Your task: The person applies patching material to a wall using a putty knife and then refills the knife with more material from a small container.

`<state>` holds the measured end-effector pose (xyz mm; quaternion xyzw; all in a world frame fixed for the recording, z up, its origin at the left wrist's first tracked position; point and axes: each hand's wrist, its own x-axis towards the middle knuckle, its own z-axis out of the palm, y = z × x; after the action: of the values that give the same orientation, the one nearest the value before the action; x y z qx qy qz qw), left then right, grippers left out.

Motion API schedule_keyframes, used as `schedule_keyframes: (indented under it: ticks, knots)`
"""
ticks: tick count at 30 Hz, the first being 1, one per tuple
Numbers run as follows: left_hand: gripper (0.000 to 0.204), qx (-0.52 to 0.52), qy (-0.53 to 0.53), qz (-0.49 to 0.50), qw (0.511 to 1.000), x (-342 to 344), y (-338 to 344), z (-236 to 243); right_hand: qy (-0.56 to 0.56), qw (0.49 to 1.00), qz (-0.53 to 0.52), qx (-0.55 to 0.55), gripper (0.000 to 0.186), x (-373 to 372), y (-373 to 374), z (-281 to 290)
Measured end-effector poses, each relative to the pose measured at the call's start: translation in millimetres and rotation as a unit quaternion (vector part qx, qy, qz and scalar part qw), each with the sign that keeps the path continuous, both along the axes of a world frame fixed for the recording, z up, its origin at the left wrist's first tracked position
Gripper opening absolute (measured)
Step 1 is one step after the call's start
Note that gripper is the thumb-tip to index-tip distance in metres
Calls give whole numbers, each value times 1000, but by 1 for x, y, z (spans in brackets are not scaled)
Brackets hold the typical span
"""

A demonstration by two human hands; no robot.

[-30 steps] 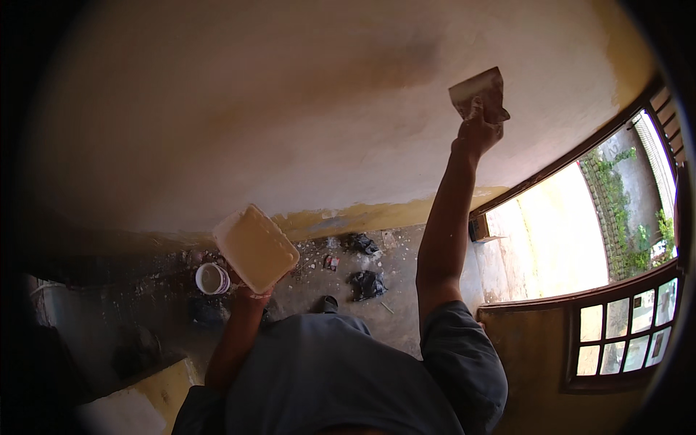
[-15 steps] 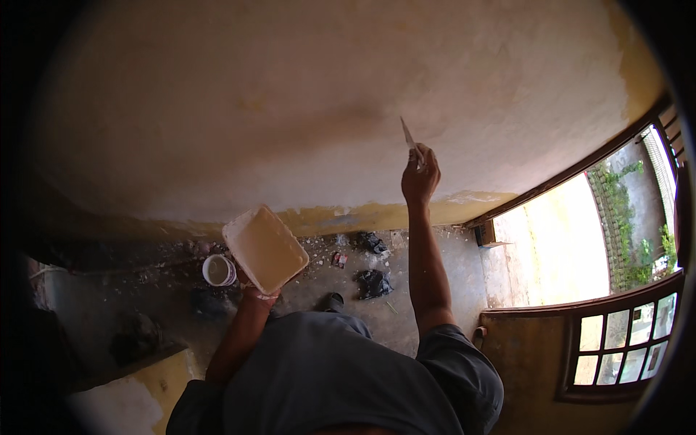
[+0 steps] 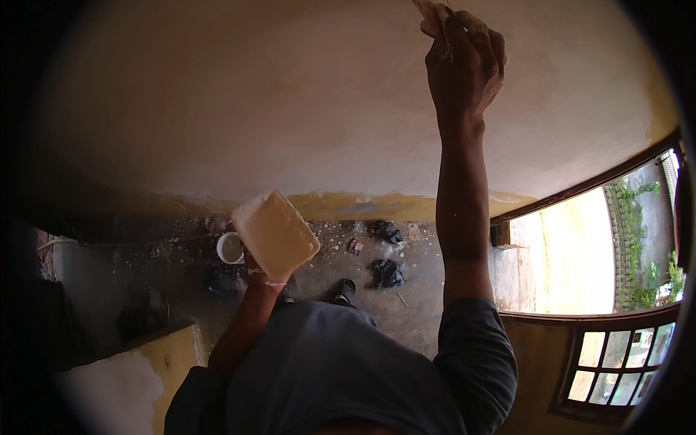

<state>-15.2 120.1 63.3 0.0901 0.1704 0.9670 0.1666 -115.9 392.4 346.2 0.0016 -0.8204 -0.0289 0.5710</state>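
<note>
My left hand (image 3: 262, 272) grips a pale rectangular tub (image 3: 302, 264) from beneath and beside it, its fingers mostly hidden. Smooth cream-coloured filler (image 3: 272, 233) lies inside, and smears of it mark the hand. High up in front of the wall (image 3: 239, 116), my right hand (image 3: 467, 69) is closed around a thin, filler-smeared flat blade (image 3: 428, 9), like a putty knife. The upper picture edge cuts off part of this tool, so its contact with the wall cannot be judged. Pale coating covers most of the wall, with a yellow strip along its foot.
A white bucket (image 3: 221, 249) stands on the debris-strewn floor (image 3: 406, 319), left of the tub. Black plastic bags (image 3: 387, 274) and a small red packet (image 3: 355, 247) lie near my foot (image 3: 346, 291). To the right are a bright doorway (image 3: 558, 254) and a paned window (image 3: 616, 362).
My right arm has reached much higher up the wall, carrying the blade to the top edge of view. The tub in my left hand appears slightly further right and higher.
</note>
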Motion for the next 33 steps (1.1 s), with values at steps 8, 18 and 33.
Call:
schedule_keyframes:
  ticks: [8, 18, 33]
  knots:
    - [76, -35, -14, -14, 999, -4, -15, -17, -466, 738, 263, -411, 37, 62, -105, -158]
    - [66, 97, -126, -70, 985, -11, 3, -13, -532, 753, 212, -324, 33, 90, -166, -202]
    - [68, 189, -150, -91, 966, -7, 9, -6, -475, 812, 203, -272, 26, 96, -157, -198]
